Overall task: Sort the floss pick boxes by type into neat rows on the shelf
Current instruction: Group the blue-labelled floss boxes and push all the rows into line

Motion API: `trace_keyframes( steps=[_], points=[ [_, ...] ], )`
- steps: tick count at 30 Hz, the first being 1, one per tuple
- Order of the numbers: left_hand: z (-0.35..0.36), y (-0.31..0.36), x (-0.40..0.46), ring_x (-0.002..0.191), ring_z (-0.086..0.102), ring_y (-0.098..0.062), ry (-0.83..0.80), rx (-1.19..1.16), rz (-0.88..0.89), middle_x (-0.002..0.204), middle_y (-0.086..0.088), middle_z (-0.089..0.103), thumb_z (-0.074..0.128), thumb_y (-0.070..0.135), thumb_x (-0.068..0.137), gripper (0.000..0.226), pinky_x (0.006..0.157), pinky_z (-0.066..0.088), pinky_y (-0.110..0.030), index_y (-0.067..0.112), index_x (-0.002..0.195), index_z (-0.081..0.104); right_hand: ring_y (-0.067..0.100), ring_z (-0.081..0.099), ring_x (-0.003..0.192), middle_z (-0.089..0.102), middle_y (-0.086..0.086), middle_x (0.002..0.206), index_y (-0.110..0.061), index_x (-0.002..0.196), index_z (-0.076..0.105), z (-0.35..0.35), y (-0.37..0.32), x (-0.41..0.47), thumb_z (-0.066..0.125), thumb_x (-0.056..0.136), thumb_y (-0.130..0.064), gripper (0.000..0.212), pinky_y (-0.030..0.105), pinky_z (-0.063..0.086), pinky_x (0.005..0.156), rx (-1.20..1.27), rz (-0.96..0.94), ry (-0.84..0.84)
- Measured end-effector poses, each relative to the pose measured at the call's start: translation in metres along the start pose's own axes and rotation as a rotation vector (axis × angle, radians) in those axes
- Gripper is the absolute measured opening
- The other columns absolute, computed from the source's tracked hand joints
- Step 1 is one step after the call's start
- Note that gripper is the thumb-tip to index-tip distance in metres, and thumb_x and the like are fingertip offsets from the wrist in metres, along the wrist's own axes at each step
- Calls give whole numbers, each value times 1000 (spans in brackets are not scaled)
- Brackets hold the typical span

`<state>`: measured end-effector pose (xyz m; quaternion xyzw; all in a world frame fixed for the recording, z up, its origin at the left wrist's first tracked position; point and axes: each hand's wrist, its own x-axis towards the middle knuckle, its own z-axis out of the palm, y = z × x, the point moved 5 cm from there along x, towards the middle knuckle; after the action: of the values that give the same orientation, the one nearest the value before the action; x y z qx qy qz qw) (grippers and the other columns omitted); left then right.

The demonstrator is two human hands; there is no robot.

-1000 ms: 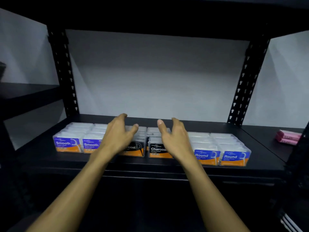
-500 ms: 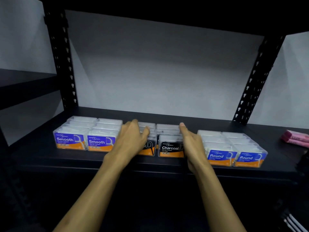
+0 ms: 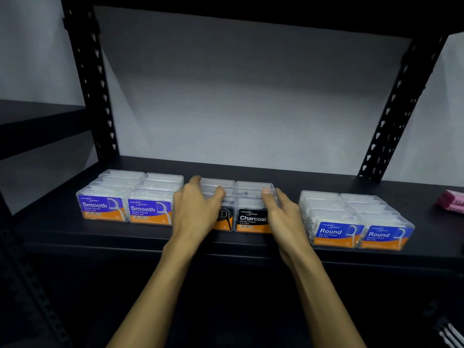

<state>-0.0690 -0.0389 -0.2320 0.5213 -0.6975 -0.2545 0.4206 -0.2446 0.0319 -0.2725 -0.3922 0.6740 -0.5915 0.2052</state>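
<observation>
Box columns: Smooth [image 3: 125, 197] two, Charcoal [image 3: 252, 214] two, Round [image 3: 354, 219] two.

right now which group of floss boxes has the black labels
The middle group, the Charcoal boxes, between both hands; the Smooth boxes and Round boxes carry blue labels.

On the black shelf [image 3: 288, 177] three groups of clear floss pick boxes stand along the front edge: Smooth boxes [image 3: 125, 197] toward the left end, Charcoal boxes [image 3: 251, 209] in the middle, Round boxes [image 3: 351, 217] toward the right end. The left hand [image 3: 194, 209] rests on the left side of the Charcoal group and the right hand [image 3: 283, 217] lies against its right side, fingers fairly straight. Near the right edge lies a pink packet [image 3: 452, 200].
</observation>
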Motion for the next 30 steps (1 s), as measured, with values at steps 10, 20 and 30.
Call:
trace_keyframes(
  steps=[10, 20, 30],
  points=[
    [-4, -3, -12, 134, 37, -28, 2, -8, 3, 137, -10, 57, 57, 40, 95, 59, 102, 38, -35, 10, 144, 47, 8, 65, 110, 70, -12, 117, -35, 128, 61, -4, -1, -12, 48, 99, -53, 37, 42, 50, 103, 9, 1, -44],
    [-5, -1, -13, 125, 47, -27, -19, 67, 38, 132, -13, 58, 54, 40, 97, 55, 90, 40, -31, 5, 140, 47, -5, 63, 96, 69, -20, 98, -36, 94, 64, -8, -8, -18, 48, 100, -51, 23, 30, 48, 96, 30, 4, -55],
    [-17, 24, 2, 127, 47, -28, -82, 232, 276, 138, -15, 49, 45, 51, 100, 59, 98, 41, -36, 2, 133, 52, 15, 28, 149, 28, -5, 164, -26, 158, 27, -28, -34, -21, 33, 89, -78, 86, 45, 23, 122, -220, -97, -72]
  ],
)
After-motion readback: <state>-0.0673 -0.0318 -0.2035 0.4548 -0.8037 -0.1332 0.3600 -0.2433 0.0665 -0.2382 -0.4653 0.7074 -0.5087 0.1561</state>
